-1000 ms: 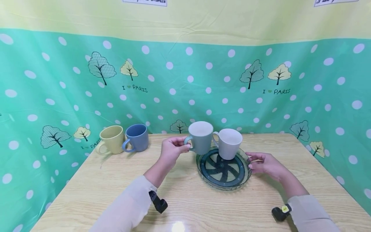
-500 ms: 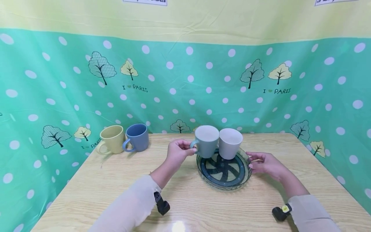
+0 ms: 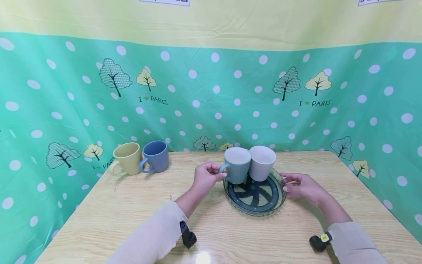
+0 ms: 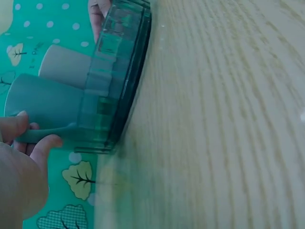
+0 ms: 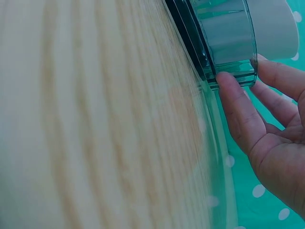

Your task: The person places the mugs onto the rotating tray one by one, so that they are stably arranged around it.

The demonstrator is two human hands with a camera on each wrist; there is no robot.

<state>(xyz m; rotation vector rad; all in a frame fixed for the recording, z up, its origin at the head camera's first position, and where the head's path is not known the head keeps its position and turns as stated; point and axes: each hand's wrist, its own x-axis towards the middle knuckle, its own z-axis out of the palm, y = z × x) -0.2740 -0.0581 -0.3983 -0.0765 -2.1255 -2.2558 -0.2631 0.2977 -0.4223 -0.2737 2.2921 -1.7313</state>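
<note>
My left hand (image 3: 206, 178) pinches the handle of a grey-green mug (image 3: 238, 167). That mug is upright inside the rim of a round, clear greenish tray (image 3: 254, 212); I cannot tell whether its base touches the tray's floor. A white mug (image 3: 262, 163) stands in the tray, close against its right side. In the left wrist view, both mugs' lower parts show through the clear tray wall (image 4: 107, 52). My right hand (image 3: 304, 189) touches the tray's right side from outside, thumb (image 5: 233, 95) low on the wall and a finger near the rim, without curling round it.
On the wooden table (image 3: 138, 216), a yellow mug (image 3: 128, 159) and a blue mug (image 3: 156, 157) stand side by side at the back left. A green dotted cloth (image 3: 211, 95) hangs directly behind the table's far edge.
My left hand has moved the grey-green mug right and down into the tray, up beside the white mug, now hiding that mug's handle. The right hand and tray have stayed still.
</note>
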